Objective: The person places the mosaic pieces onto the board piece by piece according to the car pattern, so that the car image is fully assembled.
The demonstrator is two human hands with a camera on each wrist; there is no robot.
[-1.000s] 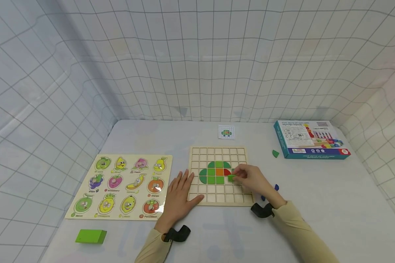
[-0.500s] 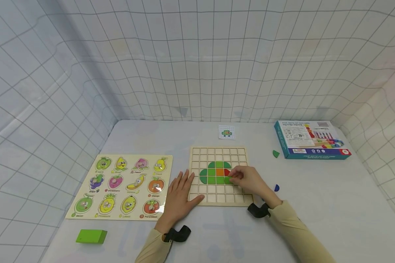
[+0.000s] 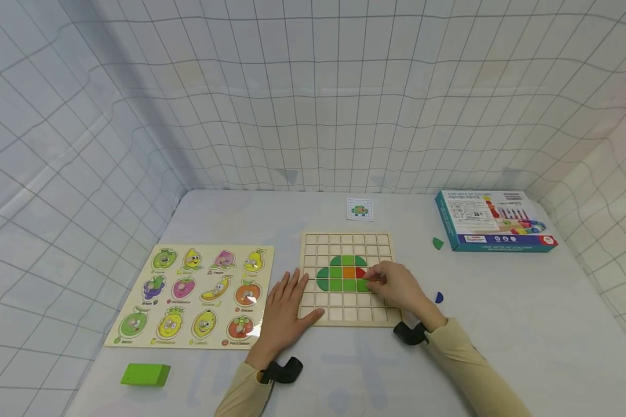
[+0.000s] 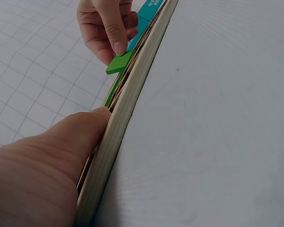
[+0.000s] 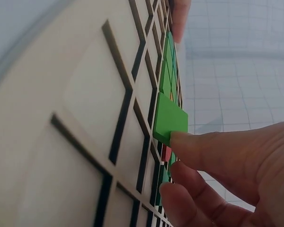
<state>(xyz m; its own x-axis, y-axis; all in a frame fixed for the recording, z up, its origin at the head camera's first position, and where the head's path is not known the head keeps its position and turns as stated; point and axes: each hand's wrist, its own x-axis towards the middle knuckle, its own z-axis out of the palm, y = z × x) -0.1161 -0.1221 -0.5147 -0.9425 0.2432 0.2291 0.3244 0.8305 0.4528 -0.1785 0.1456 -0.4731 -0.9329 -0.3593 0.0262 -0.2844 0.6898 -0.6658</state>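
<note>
Checked fabric [image 3: 318,87] backs the worktop [image 3: 240,223]. Since a second ago, the right hand [image 3: 396,285], grip clamped on a green square tile [image 5: 169,118], has lowered it over the grid board [image 3: 313,249], likely nearer seating; left hand [image 3: 284,315] spread at its edge.

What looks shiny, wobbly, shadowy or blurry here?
Head view: glare on the persimmon piece, wavy lines on the wall; left wrist view: faint shadow beside the grid board; right wrist view: that board's near edge blurred, green tile sharper.
</note>
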